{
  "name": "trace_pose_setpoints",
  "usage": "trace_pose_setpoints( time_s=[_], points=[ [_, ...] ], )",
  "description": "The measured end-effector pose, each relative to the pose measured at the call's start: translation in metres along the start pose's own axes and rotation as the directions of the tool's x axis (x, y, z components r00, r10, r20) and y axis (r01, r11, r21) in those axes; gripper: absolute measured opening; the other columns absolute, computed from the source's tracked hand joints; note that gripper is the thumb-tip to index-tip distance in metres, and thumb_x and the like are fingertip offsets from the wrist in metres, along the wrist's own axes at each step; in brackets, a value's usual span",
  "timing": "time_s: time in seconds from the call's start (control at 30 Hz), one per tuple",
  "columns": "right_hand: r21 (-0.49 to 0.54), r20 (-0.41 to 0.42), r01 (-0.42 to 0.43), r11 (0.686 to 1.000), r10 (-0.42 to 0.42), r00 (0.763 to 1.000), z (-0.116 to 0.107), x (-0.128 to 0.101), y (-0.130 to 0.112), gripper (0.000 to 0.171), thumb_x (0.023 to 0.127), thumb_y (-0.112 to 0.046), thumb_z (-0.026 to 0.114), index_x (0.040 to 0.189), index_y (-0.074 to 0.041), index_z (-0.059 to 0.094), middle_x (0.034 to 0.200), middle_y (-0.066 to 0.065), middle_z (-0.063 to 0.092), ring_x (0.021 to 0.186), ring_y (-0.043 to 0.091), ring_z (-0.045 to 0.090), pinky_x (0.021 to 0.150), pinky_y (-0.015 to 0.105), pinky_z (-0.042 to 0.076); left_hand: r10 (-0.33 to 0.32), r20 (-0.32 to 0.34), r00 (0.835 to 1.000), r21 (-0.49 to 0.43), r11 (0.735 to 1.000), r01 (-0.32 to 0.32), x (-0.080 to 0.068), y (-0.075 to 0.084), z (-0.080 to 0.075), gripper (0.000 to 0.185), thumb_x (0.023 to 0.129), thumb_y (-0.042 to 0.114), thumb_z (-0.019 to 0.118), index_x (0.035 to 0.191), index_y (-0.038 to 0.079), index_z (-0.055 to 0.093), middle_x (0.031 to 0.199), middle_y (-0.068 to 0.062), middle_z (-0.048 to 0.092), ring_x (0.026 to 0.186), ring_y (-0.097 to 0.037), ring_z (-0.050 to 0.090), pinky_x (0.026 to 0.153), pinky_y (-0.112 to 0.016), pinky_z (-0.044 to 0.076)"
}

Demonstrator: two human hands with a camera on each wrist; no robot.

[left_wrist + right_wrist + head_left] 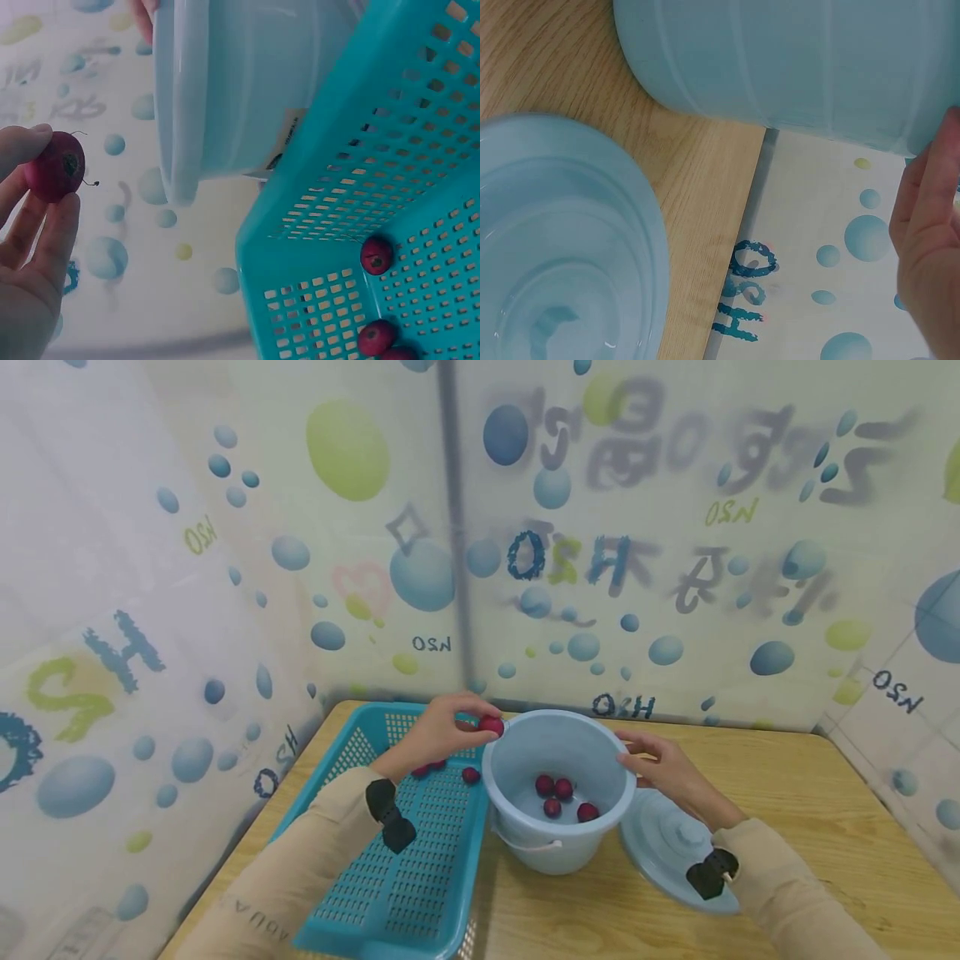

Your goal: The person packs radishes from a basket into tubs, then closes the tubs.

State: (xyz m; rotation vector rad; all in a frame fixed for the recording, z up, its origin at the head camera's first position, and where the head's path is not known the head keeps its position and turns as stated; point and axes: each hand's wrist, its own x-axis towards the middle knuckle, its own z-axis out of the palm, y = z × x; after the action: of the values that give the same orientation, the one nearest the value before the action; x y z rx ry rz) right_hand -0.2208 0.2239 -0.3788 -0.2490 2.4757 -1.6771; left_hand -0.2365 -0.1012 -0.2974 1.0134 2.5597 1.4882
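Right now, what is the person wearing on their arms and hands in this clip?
Both arms are covered by long beige sleeves that end at the wrist. The left sleeve has faint grey lettering printed near the forearm. A small black device is strapped to each wrist: one at the left wrist, one at the right wrist. The left hand and right hand are bare, with no gloves or rings visible.
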Motion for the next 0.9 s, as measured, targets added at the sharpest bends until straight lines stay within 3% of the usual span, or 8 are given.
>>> trace_pose_setpoints(
  time_s=[0.17,0.4,0.53,0.7,0.9],
  points=[
    [0.000,-0.001,0.006,1.000,-0.006,1.000,0.000,0.001,0.002,0.059,0.087,-0.028,0.056,0.134,-0.002,0.033,0.113,0.023,0.047,0.097,0.032,0.054,0.075,0.039,0.051,0.038,0.051,0.998,0.036,0.999,-0.040,0.016,-0.013,0.009,0.027,0.078,0.009,0.067,0.103,0.002,0.063,0.098,-0.006,0.058,0.088,-0.017,0.055,0.075,-0.027,0.051],
    [0.014,0.010,0.019,1.000,-0.019,1.000,-0.001,0.003,0.004,0.057,0.087,-0.026,0.056,0.133,-0.001,0.034,0.112,0.023,0.046,0.095,0.030,0.055,0.073,0.038,0.051,0.059,0.112,0.992,0.062,0.996,-0.066,0.029,-0.010,0.026,0.023,0.076,0.004,0.068,0.098,0.001,0.066,0.093,-0.006,0.059,0.085,-0.017,0.052,0.069,-0.021,0.051],
    [0.017,0.011,0.015,1.000,-0.015,1.000,-0.001,0.003,0.003,0.057,0.087,-0.026,0.056,0.134,-0.001,0.034,0.113,0.023,0.046,0.095,0.030,0.055,0.073,0.038,0.051,0.078,0.131,0.988,0.076,0.993,-0.088,0.034,-0.009,0.035,0.023,0.075,0.002,0.067,0.098,0.000,0.065,0.093,-0.007,0.060,0.083,-0.016,0.053,0.069,-0.020,0.050],
    [0.017,0.008,0.009,1.000,-0.009,1.000,0.000,0.003,0.001,0.056,0.087,-0.025,0.056,0.134,-0.002,0.034,0.113,0.023,0.046,0.094,0.028,0.055,0.073,0.038,0.051,0.055,0.153,0.987,0.121,0.990,-0.073,0.036,-0.008,0.041,0.024,0.077,0.004,0.066,0.101,0.002,0.065,0.094,-0.006,0.059,0.084,-0.015,0.053,0.070,-0.019,0.050],
    [0.024,0.015,0.012,1.000,-0.012,1.000,0.000,0.002,0.001,0.056,0.088,-0.025,0.056,0.134,-0.002,0.034,0.114,0.023,0.046,0.095,0.030,0.053,0.074,0.038,0.051,0.050,0.173,0.984,0.108,0.992,-0.069,0.037,-0.012,0.047,0.027,0.077,0.003,0.066,0.103,-0.001,0.062,0.097,-0.009,0.059,0.087,-0.018,0.055,0.072,-0.019,0.049]
  ],
)
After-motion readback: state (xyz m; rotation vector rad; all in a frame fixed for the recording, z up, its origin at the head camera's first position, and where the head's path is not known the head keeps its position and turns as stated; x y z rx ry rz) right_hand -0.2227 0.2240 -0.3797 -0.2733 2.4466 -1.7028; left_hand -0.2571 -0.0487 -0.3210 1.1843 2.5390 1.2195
